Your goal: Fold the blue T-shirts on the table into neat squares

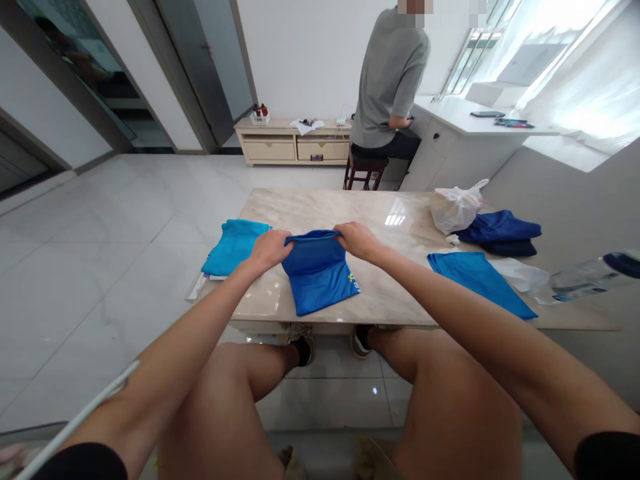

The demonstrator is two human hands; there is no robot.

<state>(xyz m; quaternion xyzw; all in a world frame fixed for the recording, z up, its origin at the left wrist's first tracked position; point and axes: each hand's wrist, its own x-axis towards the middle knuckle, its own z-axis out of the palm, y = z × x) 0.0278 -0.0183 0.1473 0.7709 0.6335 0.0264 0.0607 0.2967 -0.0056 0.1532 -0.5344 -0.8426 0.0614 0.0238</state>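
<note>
Stretching across mid-view, a glossy cream marbled table (320,207) bears, by its near edge, a folded royal-blue fabric piece (323,290) between a flat bright-blue cloth (477,277) and a folded turquoise cloth (237,247), the right hand (357,240) and left hand (271,248) each pinching one end of the royal-blue piece's far edge.

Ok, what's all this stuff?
Table: one, beige, centre
Held cloth: one, blue, table's front
Left pile: one, turquoise, table's left
Flat cloth: one, blue, table's right
Dark pile: one, navy, behind flat cloth
Knotted bag: one, white, beside dark pile
Bottle: one, clear, far right
Cabinet: one, cream, back wall
Counter: one, white, back right
Grey-shirted person: one, beside counter
Stool: one, brown, under person
Small items: several, mixed, atop cabinet, counter
Left hand, right hand: two, gripping held cloth
Legs: two, bare, below
</note>
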